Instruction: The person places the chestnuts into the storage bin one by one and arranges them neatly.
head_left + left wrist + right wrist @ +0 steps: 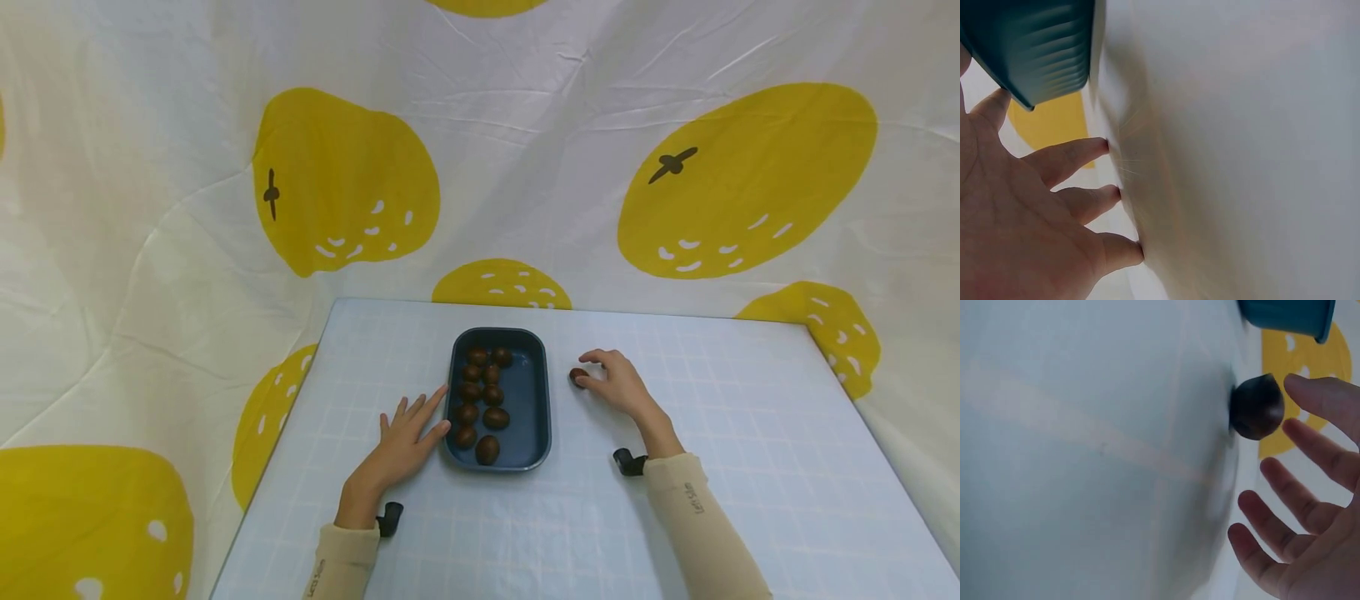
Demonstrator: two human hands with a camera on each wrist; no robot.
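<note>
On the table, right of a dark blue tray (546, 417), lies a single dark brown chestnut (1259, 407) with a pointed tip. My right hand (617, 383) reaches over it, thumb and index finger spread close beside it; a small gap shows in the right wrist view. The other right fingers (1291, 487) are loosely extended. With fingers spread, my left hand (402, 443) rests at the tray's left side. Its thumb and index finger touch the tray wall (1060, 56), while the other fingertips press on the table. Several more chestnuts (496, 417) sit in the tray's left half.
A pale checked cloth covers the table (750, 433). Behind it hangs a white curtain (525, 167) with large yellow fruit prints. Dark wrist cameras (628, 462) stick out from both of my wrists, near the beige sleeves (693, 517).
</note>
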